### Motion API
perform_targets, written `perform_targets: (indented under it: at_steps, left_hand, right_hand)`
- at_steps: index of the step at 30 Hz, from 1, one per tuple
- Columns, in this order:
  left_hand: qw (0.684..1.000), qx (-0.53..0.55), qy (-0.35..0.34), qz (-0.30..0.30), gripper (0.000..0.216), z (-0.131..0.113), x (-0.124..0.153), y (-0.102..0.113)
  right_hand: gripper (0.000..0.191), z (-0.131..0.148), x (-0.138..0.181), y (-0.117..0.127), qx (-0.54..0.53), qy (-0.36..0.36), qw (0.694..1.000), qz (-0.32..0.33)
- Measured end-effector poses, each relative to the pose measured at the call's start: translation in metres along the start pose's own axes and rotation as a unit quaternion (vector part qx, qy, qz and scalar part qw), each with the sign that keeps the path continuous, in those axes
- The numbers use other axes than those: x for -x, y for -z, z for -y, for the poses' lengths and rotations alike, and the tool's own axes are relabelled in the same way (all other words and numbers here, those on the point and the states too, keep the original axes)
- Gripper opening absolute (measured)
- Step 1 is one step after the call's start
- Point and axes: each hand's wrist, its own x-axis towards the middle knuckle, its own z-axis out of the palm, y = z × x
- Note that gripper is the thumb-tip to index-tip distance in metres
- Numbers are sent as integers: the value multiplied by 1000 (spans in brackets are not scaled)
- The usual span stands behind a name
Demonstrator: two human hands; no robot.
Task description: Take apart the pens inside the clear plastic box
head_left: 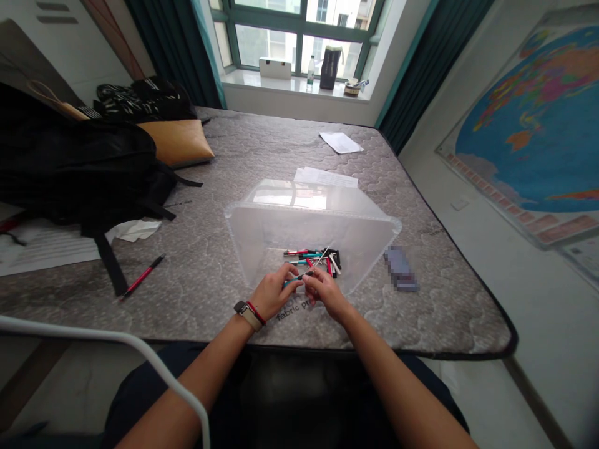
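Note:
Both my hands meet at the near side of a translucent plastic box (318, 218) that lies tipped with its opening toward me. Between them is a blue pen (292, 281) with a dark end. My left hand (274, 293) grips its blue barrel between thumb and fingers. The fingers of my right hand (325, 292) pinch the dark end. Just beyond, several pens and pen parts (318, 255) in red, teal, black and white lie in a loose heap inside the box.
A red pen (143, 277) lies to the left beside a black backpack (75, 168). Right of the box is a blurred phone-like object (401, 268). Paper sheets (327, 177) lie behind the box. A white tube (116, 335) curves across the lower left.

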Motion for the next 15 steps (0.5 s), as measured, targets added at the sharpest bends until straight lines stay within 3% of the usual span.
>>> perform_targets:
  at_steps: [3,8,12,15]
  left_hand:
    - [1000,-15,-5,7,19,1,0,-1]
    - [1000,-14,-10,10,20,0,1,-2]
    - [999,-35,-7,14,20,1,1,-3]
    - [999,-41,-9,14,19,1,2,-4]
  right_hand:
    - [41,-2,0,-2,7,-14,1000,-5]
    - [32,-2,0,-1,-22,-3,1000,-4]
    - [43,-2,0,0,57,4,998,-3]
    - [37,-2,0,0,18,4,1000,-4]
